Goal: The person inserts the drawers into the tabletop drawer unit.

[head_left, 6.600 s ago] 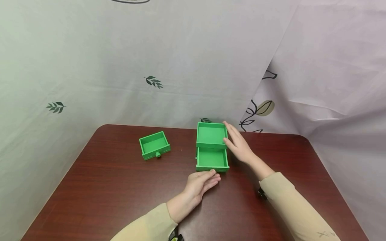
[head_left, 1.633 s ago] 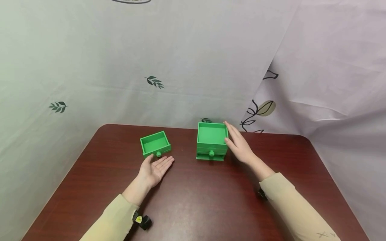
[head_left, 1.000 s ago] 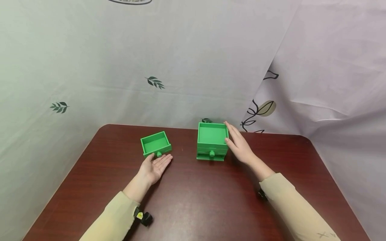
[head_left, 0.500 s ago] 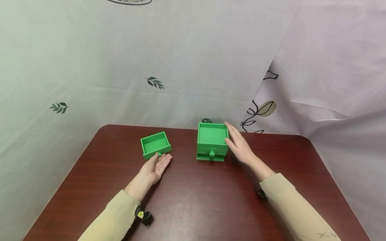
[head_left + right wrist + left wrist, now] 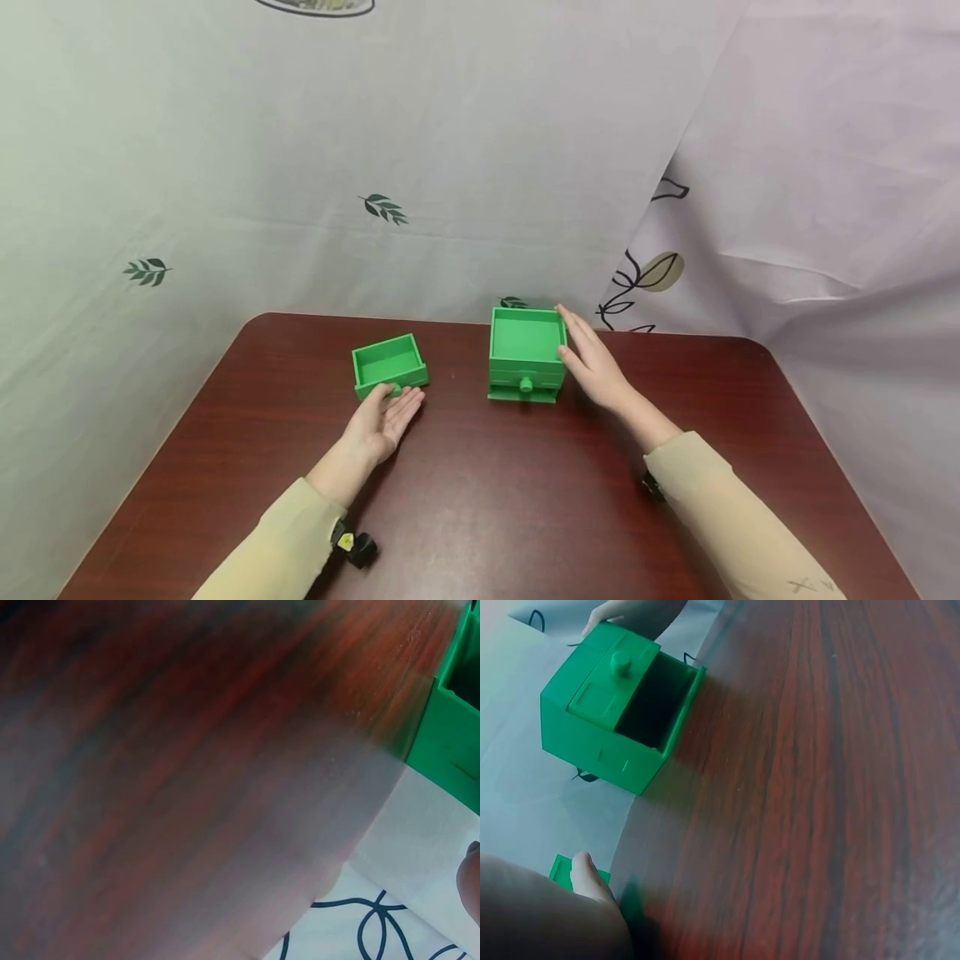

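A small green drawer (image 5: 390,363) with a round knob (image 5: 397,389) sits on the table at the left. My left hand (image 5: 373,427) is at its front, palm up, with the knob between thumb and fingers. In the left wrist view the thumb (image 5: 589,879) lies over a bit of the green drawer; the fingers are hidden there. To the right stands a green mini cabinet (image 5: 528,337) with a tray-like top. Its upper drawer is pushed in, and the lower slot (image 5: 656,701) gapes dark and empty. My right hand (image 5: 596,367) rests straight-fingered against the cabinet's right side.
Both things stand near the back of a dark red-brown wooden table (image 5: 480,500) with rounded corners. A pale curtain (image 5: 450,150) printed with leaves hangs right behind its far edge. A black strap device (image 5: 352,542) is worn on the left wrist.
The cabinet's upper drawer was pulled out earlier and is now in. My left hand moved left from it to the loose drawer's knob, and that drawer has shifted slightly. The right hand stayed.
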{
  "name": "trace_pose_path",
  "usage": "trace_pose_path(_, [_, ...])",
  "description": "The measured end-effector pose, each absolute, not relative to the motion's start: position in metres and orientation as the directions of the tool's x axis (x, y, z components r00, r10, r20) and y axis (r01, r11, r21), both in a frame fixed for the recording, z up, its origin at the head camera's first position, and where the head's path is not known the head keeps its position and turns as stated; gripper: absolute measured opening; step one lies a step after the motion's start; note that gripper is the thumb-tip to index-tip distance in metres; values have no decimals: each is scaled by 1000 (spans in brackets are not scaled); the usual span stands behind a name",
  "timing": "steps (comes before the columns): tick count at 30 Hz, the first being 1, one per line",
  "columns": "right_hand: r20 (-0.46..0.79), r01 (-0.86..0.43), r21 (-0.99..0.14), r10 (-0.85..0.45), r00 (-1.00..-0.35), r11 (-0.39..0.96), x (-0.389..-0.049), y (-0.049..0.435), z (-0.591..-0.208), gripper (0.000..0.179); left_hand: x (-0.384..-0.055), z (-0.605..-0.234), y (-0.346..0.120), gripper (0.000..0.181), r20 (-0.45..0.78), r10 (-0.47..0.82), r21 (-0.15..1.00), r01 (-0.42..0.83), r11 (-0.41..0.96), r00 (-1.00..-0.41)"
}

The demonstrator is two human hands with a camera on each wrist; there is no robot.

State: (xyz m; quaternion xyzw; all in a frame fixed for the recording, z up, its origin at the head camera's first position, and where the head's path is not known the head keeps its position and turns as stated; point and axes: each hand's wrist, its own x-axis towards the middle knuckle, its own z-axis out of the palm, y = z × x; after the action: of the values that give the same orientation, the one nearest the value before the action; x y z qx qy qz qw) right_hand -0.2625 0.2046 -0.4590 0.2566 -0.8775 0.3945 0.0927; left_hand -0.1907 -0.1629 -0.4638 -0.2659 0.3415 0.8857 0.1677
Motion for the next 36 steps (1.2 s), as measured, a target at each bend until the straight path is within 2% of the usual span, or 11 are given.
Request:
trace_pose_path(6, [375,-528,-642,-374,-848,555,-265,204,-459,64,-190,-462,-157,28,-557,87,586,-465,-663,-826])
trace_pose_path(11, [374,-532,-636,-380,-846,559,-266,203,-458,65,-188,-462,-157,22,-558,82,594,-466,-656,-826])
trace_pose_path(19, [377,-535,-637,-381,-844,554,-266,203,-457,65,-187,-465,-164,19,-560,143,588,-513,-626,-816])
trace_pose_path(24, [375,-533,-642,-380,-846,551,-265,203,-459,65,-183,-468,-165,17,-511,200,612,-517,-599,-836])
trace_pose_path(36, [390,-541,-628,-376,-841,559,-266,204,-462,65,-159,-466,-150,11,-484,269,640,-546,-540,-833])
